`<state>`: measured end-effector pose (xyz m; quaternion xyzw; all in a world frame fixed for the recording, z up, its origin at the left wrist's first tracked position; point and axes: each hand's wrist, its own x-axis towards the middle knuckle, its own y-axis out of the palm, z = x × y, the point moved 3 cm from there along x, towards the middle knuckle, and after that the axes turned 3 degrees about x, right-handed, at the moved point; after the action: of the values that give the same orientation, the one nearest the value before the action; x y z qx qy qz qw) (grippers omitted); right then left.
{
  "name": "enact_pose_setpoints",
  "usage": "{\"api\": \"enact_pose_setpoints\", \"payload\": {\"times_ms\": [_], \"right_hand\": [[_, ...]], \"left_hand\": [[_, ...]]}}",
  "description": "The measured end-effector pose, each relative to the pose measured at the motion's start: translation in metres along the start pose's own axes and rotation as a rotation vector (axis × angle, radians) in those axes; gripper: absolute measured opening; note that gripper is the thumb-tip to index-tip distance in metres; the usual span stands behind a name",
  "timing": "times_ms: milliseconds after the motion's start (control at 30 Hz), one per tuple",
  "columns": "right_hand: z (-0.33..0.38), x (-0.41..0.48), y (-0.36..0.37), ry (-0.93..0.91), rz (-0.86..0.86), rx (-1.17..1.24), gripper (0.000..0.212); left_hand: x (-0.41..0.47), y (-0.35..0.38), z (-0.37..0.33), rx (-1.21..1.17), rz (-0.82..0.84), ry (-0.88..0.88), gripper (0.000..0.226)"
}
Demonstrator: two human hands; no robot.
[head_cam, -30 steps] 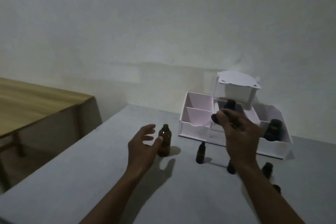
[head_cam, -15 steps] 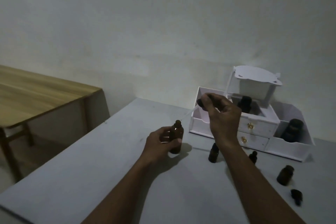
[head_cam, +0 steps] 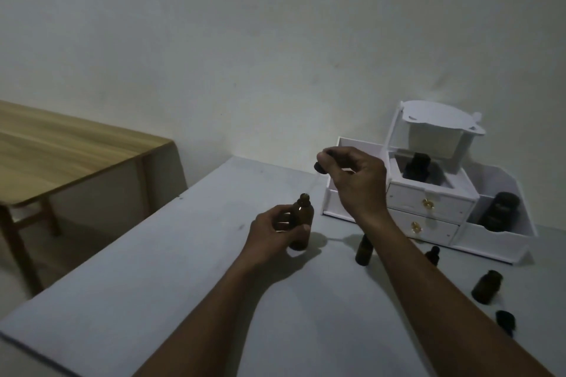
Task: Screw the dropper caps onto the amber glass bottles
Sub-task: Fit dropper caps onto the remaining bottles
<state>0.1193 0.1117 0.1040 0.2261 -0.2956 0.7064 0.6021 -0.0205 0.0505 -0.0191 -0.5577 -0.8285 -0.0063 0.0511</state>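
Amber bottle (head_cam: 301, 225) is held upright at centre frame over the grey table (head_cam: 153, 285). The left hand (head_cam: 272, 232) is wrapped round its body, leaving the neck and open mouth clear above the fingers. Up and to the right, the right hand (head_cam: 355, 180) pinches a black dropper cap (head_cam: 320, 167) between thumb and fingertips. The mouth lies down-left of the cap. The cap looks tilted, so it probably needs righting over the neck. Its glass pipette is only a faint streak in the dim light, and I cannot tell whether the tip has entered the mouth. A small bottle (head_cam: 364, 249) is partly hidden by the right forearm.
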Motion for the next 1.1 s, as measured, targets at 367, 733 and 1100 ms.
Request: {"api": "enact_pose_setpoints", "payload": {"times_ms": [367, 733, 1100], "right_hand": [[-0.037, -0.024, 0.026, 0.094, 0.153, -0.171, 0.013], [-0.038, -0.024, 0.027, 0.096, 0.146, -0.197, 0.008], [-0.035, -0.021, 0.031, 0.097, 0.120, -0.190, 0.006]], "left_hand": [[-0.002, 0.000, -0.003, 0.055, -0.002, 0.026, 0.046], [-0.004, 0.000, -0.005, 0.072, -0.004, 0.007, 0.047], [-0.004, 0.001, -0.008, 0.141, -0.002, 0.007, 0.049]]}}
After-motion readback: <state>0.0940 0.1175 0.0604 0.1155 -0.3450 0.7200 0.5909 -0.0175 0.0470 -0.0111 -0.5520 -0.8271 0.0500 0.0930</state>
